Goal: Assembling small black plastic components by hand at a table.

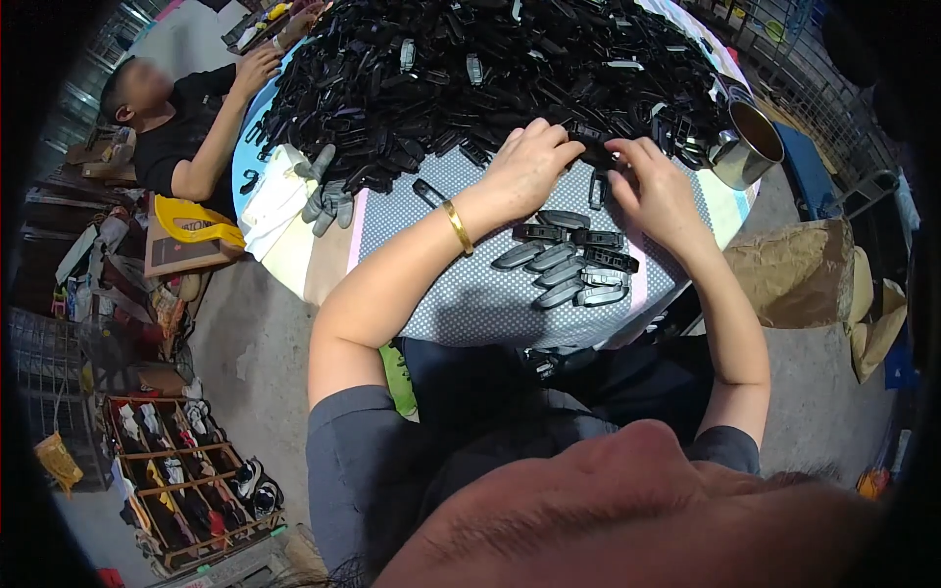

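My left hand, with a gold bangle at its wrist, is at the near edge of a big heap of small black plastic parts. Its fingers are bent together; what they hold, if anything, blends into the dark heap. My right hand is curved, with thumb and fingers apart, beside a slim black frame-like part on the dotted cloth. Close to me lies a group of several elongated black pieces, some smooth and oval, some with open slots. Another black part is by my left wrist.
A metal cup stands at the table's right edge. Grey-tipped gloves and a white cloth lie on the left. A person reaches to the table's far left. Cardboard is at right; a shoe rack stands lower left.
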`<state>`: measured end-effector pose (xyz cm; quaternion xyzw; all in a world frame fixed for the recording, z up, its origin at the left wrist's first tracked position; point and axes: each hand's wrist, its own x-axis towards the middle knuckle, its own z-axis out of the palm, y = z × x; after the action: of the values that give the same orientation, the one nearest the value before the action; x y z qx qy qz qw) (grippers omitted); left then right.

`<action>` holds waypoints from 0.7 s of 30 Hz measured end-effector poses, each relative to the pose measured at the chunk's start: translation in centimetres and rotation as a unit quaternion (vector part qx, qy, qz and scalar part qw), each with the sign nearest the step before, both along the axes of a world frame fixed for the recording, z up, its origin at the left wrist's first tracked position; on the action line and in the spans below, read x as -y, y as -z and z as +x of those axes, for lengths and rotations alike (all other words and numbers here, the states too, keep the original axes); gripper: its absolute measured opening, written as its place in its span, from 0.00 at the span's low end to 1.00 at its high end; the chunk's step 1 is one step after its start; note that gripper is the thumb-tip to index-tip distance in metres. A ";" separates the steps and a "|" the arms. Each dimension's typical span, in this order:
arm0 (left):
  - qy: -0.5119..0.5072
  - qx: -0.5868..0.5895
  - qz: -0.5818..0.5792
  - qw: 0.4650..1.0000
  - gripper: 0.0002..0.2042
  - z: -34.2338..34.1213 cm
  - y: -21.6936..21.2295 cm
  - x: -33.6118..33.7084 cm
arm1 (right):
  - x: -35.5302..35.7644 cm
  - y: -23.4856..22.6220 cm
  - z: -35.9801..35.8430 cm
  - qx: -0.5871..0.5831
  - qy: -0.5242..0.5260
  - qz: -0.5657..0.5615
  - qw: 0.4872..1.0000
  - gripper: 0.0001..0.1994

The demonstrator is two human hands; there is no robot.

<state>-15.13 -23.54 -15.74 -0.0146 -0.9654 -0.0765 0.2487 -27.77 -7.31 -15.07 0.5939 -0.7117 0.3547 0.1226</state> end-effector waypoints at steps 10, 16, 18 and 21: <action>0.023 -0.042 0.058 0.997 0.11 1.5 -0.6 -0.8 | -0.3 0.1 1.0 -0.052 0.021 0.127 0.990 0.11; -0.035 0.021 0.361 0.932 0.14 1.7 -2.0 -2.0 | -0.4 -0.8 1.5 0.076 -0.038 0.061 0.995 0.16; -0.023 0.002 0.420 0.907 0.15 1.5 -1.5 -1.4 | -0.2 -0.5 1.1 0.222 -0.073 0.035 0.972 0.15; -0.004 0.094 0.648 0.755 0.19 1.7 -2.2 -1.3 | -0.3 -0.8 1.2 0.524 -0.140 -0.041 0.839 0.11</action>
<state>-13.42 -22.24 -13.55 0.1610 -0.7031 -0.6843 0.1072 -26.56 -6.99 -14.25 0.4073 -0.5641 0.6548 -0.2952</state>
